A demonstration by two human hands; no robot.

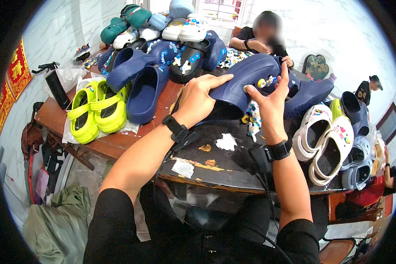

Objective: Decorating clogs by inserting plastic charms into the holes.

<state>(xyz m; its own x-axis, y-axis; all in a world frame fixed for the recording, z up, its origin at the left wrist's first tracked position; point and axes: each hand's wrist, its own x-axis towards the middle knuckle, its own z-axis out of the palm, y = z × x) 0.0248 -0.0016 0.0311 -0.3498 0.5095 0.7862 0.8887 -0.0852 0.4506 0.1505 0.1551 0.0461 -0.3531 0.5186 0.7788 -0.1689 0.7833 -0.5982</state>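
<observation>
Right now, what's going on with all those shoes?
A person is handling a navy clog above a dark tabletop. The left fingers touch it from one side; the right fingers are spread on its other side, near small colourful charms. Lime-green clogs stand to the left, and white clogs to the right. A heap of clogs is at the back, and another person is across the table.

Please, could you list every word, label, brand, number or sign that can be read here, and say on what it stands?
Red paper-like wall banner at far left: large gold characters, not copied here.
Navy-blue foam clog in the pile: light-blue, letter-like decorations, too small to read surely.
Front white foam clog with black insole: pale insole marks, too blurred to read.
</observation>
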